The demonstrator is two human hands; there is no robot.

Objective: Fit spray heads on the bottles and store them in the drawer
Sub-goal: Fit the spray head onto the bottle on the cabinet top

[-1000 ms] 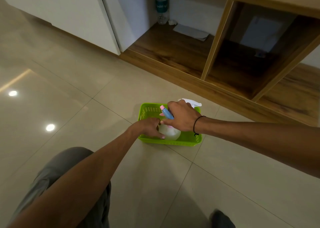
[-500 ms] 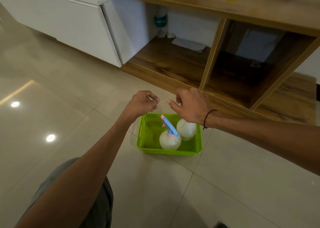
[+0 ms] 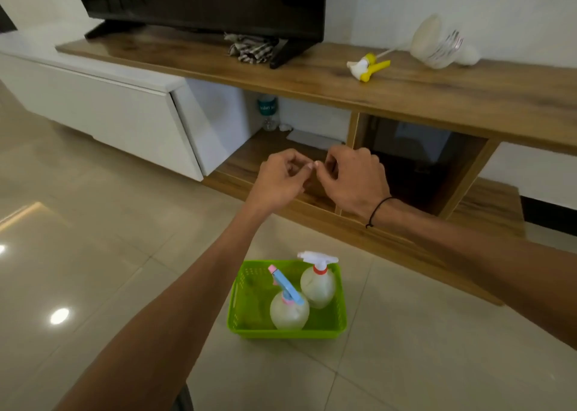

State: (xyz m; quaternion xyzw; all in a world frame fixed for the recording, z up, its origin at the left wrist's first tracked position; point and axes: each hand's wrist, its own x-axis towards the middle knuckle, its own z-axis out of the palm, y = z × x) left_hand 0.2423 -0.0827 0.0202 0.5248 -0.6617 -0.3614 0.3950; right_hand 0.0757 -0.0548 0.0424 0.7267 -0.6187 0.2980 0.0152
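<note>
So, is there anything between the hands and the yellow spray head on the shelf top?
Nothing visible. Both hands, left and right, are empty, in front of the open shelf. The yellow spray head lies alone on the wooden top, above and beyond them.

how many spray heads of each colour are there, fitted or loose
blue and pink head, fitted on a bottle in the basket: 1
white and red head, fitted on a bottle in the basket: 1
yellow and white head, loose on the shelf top: 1
total: 3
</note>
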